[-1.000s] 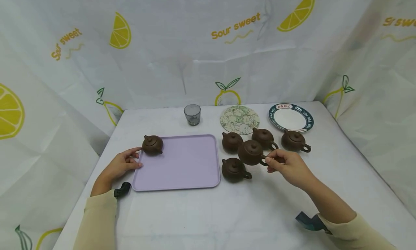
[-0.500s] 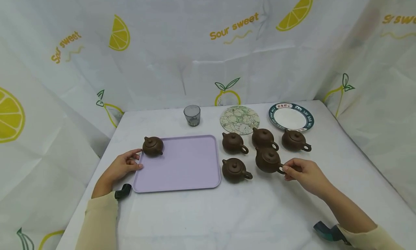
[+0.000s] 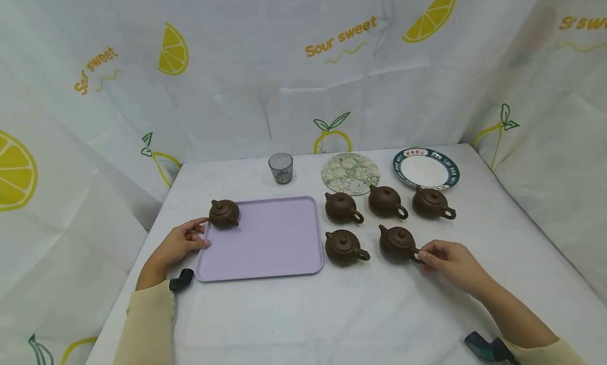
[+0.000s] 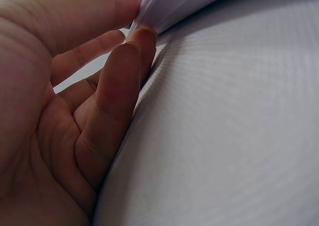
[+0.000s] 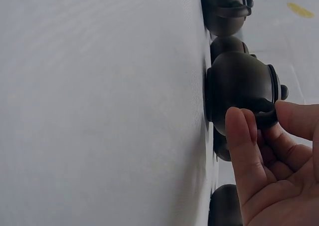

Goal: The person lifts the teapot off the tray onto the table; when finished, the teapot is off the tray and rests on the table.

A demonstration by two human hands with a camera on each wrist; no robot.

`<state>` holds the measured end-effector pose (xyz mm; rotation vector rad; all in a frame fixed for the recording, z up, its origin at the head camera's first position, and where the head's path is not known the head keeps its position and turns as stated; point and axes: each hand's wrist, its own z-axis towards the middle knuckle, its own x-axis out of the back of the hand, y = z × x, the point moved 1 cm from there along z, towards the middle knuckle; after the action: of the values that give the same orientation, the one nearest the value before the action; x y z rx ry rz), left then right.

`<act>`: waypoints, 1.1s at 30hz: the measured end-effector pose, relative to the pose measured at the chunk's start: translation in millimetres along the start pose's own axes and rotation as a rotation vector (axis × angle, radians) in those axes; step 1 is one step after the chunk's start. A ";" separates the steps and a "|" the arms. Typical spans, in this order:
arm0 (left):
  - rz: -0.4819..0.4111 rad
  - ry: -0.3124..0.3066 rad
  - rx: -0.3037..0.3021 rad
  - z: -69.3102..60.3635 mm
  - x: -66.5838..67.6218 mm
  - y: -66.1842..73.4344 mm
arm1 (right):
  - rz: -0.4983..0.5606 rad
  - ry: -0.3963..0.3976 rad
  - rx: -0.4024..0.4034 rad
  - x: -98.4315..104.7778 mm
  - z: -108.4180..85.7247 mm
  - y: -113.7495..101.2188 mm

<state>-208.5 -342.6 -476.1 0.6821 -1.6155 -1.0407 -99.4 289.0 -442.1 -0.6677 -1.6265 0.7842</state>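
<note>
My right hand (image 3: 452, 265) pinches the handle of a small dark brown teapot (image 3: 397, 243) between thumb and fingers. That teapot (image 5: 241, 84) stands upright on the table, as the right wrist view shows. Left of it is another teapot (image 3: 342, 247), and several more stand behind in a row. At the purple tray's (image 3: 265, 249) left edge rests my left hand (image 3: 177, 242). The left wrist view shows its thumb over the rim and curled fingertips (image 4: 119, 66) under the edge. One teapot (image 3: 224, 214) sits on the tray's far left corner, close to the left index fingertip.
A grey glass (image 3: 281, 168) stands behind the tray. To its right lie a round patterned mat (image 3: 351, 173) and a white plate with a dark green rim (image 3: 424, 170). A printed curtain (image 3: 237, 80) hangs behind the white table (image 3: 308, 317).
My right hand has carried its teapot rightward and toward me, then lowered it onto the table beside the other front teapot. The left hand has stayed at the tray's edge.
</note>
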 end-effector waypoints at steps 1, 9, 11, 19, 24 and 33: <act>0.005 -0.001 -0.001 -1.5 -0.7 4.4 | 0.003 -0.007 -0.003 -0.3 0.4 0.4; 0.009 0.000 0.012 0.8 -0.7 -1.2 | -0.043 -0.034 -0.005 2.4 1.9 2.4; 0.015 0.003 0.009 2.3 0.0 -5.8 | -0.074 -0.034 -0.008 4.6 2.2 0.3; 0.021 0.011 -0.008 0.9 2.3 -9.7 | -0.162 0.038 0.062 16.6 15.9 -35.1; 0.022 0.023 0.030 -7.2 7.8 -12.0 | -0.070 0.000 0.157 -6.3 42.5 -81.4; 0.012 0.009 -0.006 2.0 0.6 -12.3 | 0.056 -0.189 0.287 -91.2 105.4 -162.5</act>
<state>-211.5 -348.1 -486.9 0.6716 -1.6066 -1.0316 -188.2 103.8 -381.8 -0.4455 -1.6267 1.1245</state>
